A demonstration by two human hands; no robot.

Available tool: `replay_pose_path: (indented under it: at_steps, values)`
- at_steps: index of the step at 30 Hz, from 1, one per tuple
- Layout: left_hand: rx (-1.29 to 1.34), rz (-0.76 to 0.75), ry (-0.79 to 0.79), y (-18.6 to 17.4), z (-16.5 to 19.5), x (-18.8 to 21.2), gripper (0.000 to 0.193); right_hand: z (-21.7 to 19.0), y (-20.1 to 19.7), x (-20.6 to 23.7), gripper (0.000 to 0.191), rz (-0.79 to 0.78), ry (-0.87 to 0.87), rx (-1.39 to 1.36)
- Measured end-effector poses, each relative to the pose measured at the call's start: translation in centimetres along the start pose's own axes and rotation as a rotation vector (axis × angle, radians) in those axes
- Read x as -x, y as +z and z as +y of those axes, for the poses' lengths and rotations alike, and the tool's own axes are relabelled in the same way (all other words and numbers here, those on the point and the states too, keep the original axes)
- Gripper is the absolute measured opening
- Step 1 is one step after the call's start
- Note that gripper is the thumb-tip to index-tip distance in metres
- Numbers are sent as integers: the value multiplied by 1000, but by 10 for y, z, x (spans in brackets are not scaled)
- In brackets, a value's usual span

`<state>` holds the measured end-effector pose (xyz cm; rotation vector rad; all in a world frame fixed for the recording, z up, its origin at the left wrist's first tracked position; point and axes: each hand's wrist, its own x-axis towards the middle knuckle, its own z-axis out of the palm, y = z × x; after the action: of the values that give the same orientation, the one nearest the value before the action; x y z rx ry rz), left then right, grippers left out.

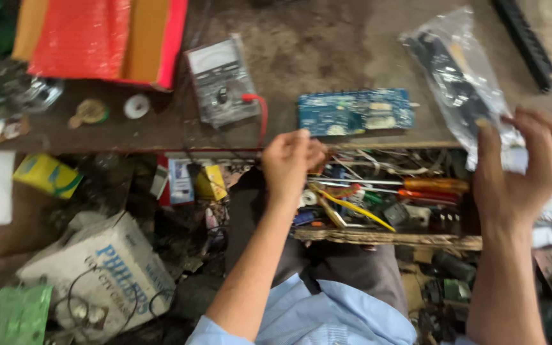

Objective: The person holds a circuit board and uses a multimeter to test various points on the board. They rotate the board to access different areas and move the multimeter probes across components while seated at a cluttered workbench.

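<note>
An open wooden drawer (384, 237) is seen pulled out below the bench (327, 45) edge; it is packed with loose tools, among them screwdrivers (432, 186) with orange handles lying roughly left to right, yellow-handled pliers (346, 207) set on a diagonal, and tangled wire. A clear plastic bag (461, 76) is noted at the right of the bench, containing a long dark part whose make cannot be told through the blur. The bag's long axis runs diagonally, its upper end toward the far left and its lower end toward the near right. The right hand (525, 169) is raised, palm toward the bench, with the fingers spread and curled against the bag's lower end; whether it is clamped on the bag cannot be told. The left hand (292, 160) is held at the bench edge above the drawer, fingers drawn together in a loose fist, nothing visibly held. Just beyond it a blue circuit board (356, 112) lies flat, long axis left to right. A grey meter (220, 80) with a red lead rests to the left of the board. A white carton (100, 275) stands on the floor at lower left.
</note>
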<state>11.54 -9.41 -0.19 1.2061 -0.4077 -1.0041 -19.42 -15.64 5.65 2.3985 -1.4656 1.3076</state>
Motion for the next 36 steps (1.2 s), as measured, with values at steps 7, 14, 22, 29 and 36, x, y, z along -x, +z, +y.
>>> replay_pose_path:
  at_steps: [7,14,22,29,36]
  values:
    - [-471,303,332,-52,11,31,29,-53,24,82,12,-74,347,-347]
    - [-575,437,369,-108,58,1,47,-58,48,112,10,-197,287,-185]
    - [-941,541,650,-56,65,-4,118,-76,47,101,16,-280,359,-92]
    - [-1070,450,679,-74,50,-20,88,-81,45,99,18,-254,354,-106]
    - [-976,364,800,-119,46,-7,53,-80,47,98,17,-251,368,-99]
